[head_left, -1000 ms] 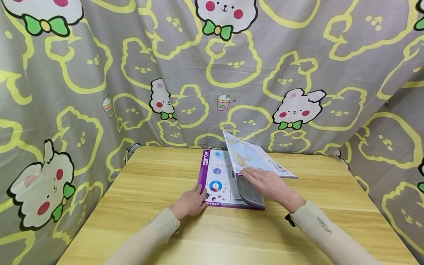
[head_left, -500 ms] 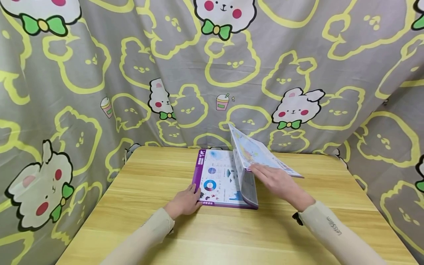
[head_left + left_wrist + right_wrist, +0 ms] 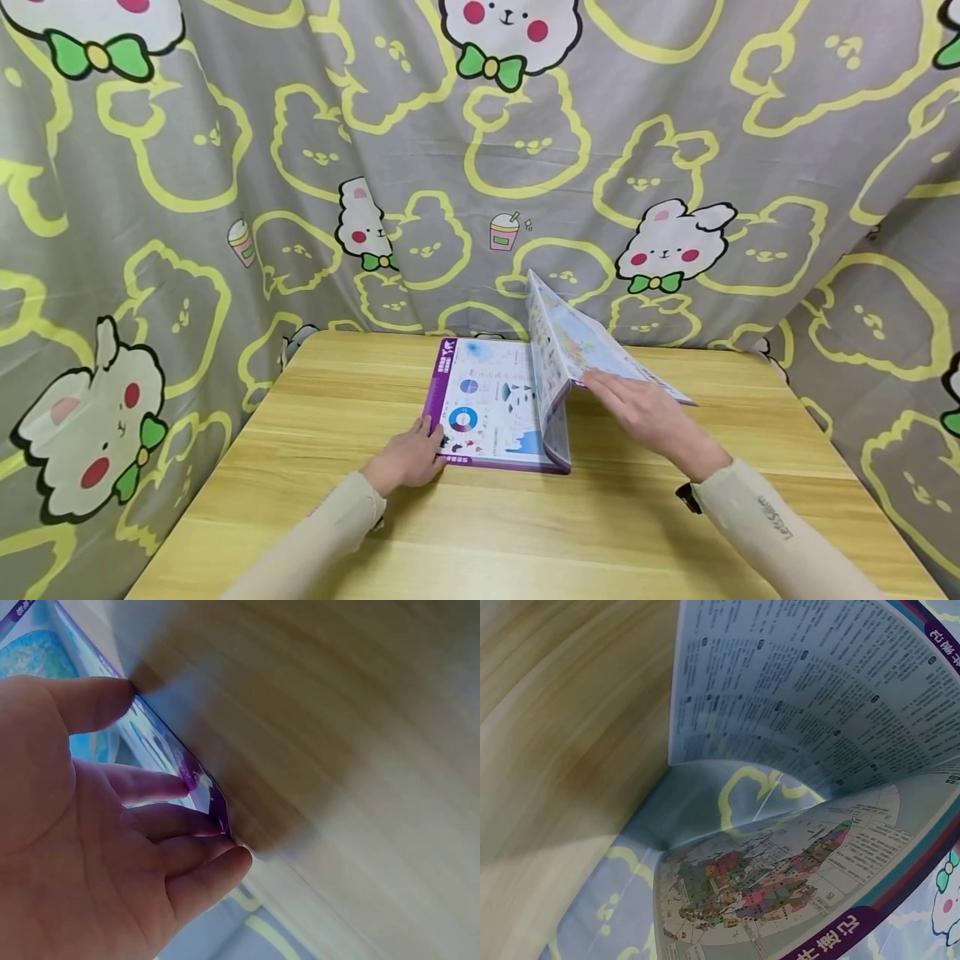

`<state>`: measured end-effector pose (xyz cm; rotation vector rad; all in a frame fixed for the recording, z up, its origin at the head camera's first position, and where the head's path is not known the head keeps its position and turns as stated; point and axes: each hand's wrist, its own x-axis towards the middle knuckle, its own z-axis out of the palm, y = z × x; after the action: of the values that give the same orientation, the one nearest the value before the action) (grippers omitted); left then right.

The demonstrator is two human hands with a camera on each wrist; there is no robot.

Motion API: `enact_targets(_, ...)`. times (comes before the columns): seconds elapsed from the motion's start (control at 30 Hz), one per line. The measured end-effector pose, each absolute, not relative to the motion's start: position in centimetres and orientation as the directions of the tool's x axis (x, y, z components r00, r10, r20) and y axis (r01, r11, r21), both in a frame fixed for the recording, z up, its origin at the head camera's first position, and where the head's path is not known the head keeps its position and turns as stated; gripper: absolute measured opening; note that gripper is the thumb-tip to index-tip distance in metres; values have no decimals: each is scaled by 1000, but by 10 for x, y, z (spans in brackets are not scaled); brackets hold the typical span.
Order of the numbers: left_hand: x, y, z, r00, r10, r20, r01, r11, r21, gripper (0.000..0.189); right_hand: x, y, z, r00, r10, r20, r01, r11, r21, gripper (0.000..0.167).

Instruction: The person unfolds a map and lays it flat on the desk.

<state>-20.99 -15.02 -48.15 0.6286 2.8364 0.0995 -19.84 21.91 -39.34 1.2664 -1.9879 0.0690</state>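
Note:
A fold-out map (image 3: 487,408) with purple borders lies on the table, partly opened. Its left panel is flat, showing charts and small pictures; another panel (image 3: 611,342), bearing a world map, stands tilted up toward the right. My left hand (image 3: 408,456) holds the near-left corner, thumb and bent fingers along the edges in the left wrist view. My right hand (image 3: 645,417) grips the near edge of the raised panel. In the right wrist view, a text-covered panel (image 3: 780,697) and a colored-map panel (image 3: 757,885) stand apart at an angle; the right hand is out of that view.
The wooden table (image 3: 525,533) extends around the map on all sides. A grey curtain (image 3: 450,167) with yellow outlines and cartoon animals hangs close behind the table and along both sides.
The flat panel has slid left along with my left hand. My right hand has moved right, lifting the mapped panel steeper, so the fold gapes wider.

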Motion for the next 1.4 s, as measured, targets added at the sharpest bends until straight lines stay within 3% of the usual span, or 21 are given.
enact_targets(0.57, -212, -174, -483, -913, 348, -213, 321, 935, 152, 72, -198, 234, -394, -167, -724, 670, -793, 502, 345, 40)
enact_targets(0.83, -217, -186, -481, -913, 330, -242, 294, 940, 172, 73, -191, 245, -397, -239, -727, 644, -746, 562, 358, 45)
enact_targets(1.23, -218, -200, -475, -912, 305, -276, 261, 948, 183, 73, -189, 252, -400, -199, -708, 678, -753, 553, 357, 42)
enact_targets(1.4, -220, -204, -475, -912, 299, -280, 256, 950, 180, 73, -188, 255, -401, -209, -703, 680, -743, 566, 357, 42)
